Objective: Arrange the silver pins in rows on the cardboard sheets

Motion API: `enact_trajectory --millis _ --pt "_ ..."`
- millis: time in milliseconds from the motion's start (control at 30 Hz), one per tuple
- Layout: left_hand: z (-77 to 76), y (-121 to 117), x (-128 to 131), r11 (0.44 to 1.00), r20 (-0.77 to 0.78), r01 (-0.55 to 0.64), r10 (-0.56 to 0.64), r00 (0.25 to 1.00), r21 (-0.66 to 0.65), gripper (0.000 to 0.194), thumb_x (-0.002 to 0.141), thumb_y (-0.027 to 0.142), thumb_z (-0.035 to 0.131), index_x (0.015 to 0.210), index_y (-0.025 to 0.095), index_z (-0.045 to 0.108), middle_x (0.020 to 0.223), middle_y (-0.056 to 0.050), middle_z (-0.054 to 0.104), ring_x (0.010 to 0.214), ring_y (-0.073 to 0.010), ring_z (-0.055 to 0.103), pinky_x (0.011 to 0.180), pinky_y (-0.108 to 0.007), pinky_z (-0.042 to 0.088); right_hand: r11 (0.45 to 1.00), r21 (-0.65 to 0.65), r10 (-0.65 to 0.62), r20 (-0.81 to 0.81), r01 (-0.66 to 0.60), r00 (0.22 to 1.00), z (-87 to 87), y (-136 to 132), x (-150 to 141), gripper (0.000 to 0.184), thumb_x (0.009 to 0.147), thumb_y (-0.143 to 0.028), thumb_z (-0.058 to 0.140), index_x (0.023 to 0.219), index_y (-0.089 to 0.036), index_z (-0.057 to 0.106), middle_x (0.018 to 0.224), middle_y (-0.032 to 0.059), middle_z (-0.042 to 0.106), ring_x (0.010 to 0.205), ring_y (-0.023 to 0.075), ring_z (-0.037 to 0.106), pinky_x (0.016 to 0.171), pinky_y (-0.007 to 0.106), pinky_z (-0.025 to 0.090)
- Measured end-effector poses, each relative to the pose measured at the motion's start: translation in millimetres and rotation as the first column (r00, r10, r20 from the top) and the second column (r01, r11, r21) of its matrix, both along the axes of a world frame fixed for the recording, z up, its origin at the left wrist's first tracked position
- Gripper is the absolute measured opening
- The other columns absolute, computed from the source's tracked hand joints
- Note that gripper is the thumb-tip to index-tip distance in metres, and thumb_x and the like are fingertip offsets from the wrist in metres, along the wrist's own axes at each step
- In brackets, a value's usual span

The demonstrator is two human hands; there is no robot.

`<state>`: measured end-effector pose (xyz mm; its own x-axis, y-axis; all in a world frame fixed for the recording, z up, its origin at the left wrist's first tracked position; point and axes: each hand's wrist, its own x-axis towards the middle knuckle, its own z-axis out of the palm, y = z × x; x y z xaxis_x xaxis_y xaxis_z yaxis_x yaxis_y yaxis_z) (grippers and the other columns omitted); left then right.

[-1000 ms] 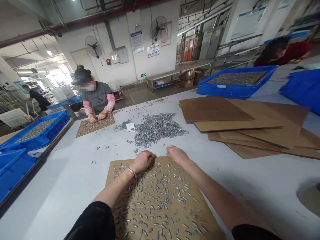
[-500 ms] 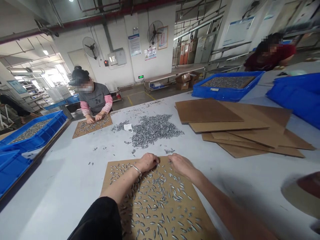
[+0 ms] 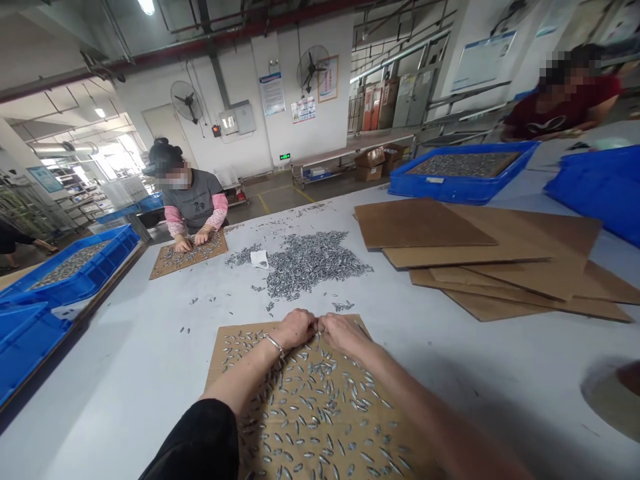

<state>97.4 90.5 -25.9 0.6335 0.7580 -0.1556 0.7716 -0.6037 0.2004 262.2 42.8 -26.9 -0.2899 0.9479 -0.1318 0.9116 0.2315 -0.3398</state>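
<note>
Wall notices too small to read; two hands, left (image 3: 299, 327) and right (image 3: 343, 331), fingers pinched narrow, contents unclear, over one cardboard sheet (image 3: 300, 433) scattered with uncounted metal pieces (image 3: 330, 442).

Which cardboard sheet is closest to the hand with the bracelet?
The near cardboard sheet, strewn with small metal pieces, right under the left hand. The co-worker's sheet and the loose stack are farther away.
</note>
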Motion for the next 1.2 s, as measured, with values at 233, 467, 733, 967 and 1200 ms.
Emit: enact_trajectory --millis 233,467,733,967,1200 --pt "1.6 0.5 9.0 0.999 -0.096 -0.042 0.039 0.995 -0.029 0.021 0.086 0.016 0.059 0.096 0.018 0.078 0.098 -0.01 0.079 0.093 -0.0232 0.073 0.084 -0.028 0.056 0.998 -0.027 -0.05 0.04 0.051 0.998 0.6 1.1 -2.8 0.027 0.094 -0.012 0.054 0.113 -0.014 0.072 0.119 0.0171 0.074 0.112 0.0255 0.068 0.082 0.029 0.042" --pt "0.5 1.0 12.4 0.998 -0.121 -0.061 0.063 0.991 0.02 0.02 0.085 0.023 0.064 0.099 0.017 0.077 0.101 -0.013 0.078 0.097 -0.026 0.073 0.085 -0.031 0.057 0.988 -0.015 -0.149 0.069 0.151 0.986 -10.8 8.7 -5.3 0.03 0.094 -0.013 0.054 0.118 -0.011 0.07 0.116 0.0208 0.075 0.108 0.0264 0.071 0.079 0.03 0.043" --pt "-3.6 -0.1 9.2 0.996 -0.051 -0.025 0.029 0.998 0.084 0.02 0.087 0.018 0.061 0.096 0.014 0.078 0.1 -0.014 0.076 0.1 -0.0252 0.069 0.094 -0.033 0.054 0.995 0.022 -0.096 0.014 0.096 0.995 3.2 -5.9 -0.3 0.024 0.098 -0.018 0.051 0.108 -0.018 0.074 0.111 0.013 0.076 0.106 0.0237 0.07 0.081 0.028 0.042" --pt "11.3 7.2 -12.8 0.987 0.018 -0.117 0.115 0.993 0.109 0.026 0.089 0.016 0.055 0.1 0.014 0.079 0.103 -0.013 0.076 0.098 -0.0221 0.068 0.089 -0.028 0.053 0.99 -0.04 -0.134 0.07 0.137 0.989 1.9 -8.5 -16.4 0.026 0.098 -0.027 0.055 0.094 -0.013 0.077 0.098 0.0209 0.077 0.095 0.0287 0.073 0.073 0.031 0.044" --pt "9.5 -5.5 -13.2 0.997 -0.035 -0.054 0.056 0.998 0.059 0.025 0.088 0.014 0.058 0.099 0.018 0.08 0.102 -0.009 0.078 0.095 -0.02 0.07 0.088 -0.025 0.053 0.991 -0.058 -0.116 0.07 0.12 0.991 2.4 -4.0 -8.9 0.021 0.095 -0.016 0.055 0.097 -0.016 0.076 0.1 0.0166 0.077 0.095 0.0256 0.073 0.074 0.029 0.043"
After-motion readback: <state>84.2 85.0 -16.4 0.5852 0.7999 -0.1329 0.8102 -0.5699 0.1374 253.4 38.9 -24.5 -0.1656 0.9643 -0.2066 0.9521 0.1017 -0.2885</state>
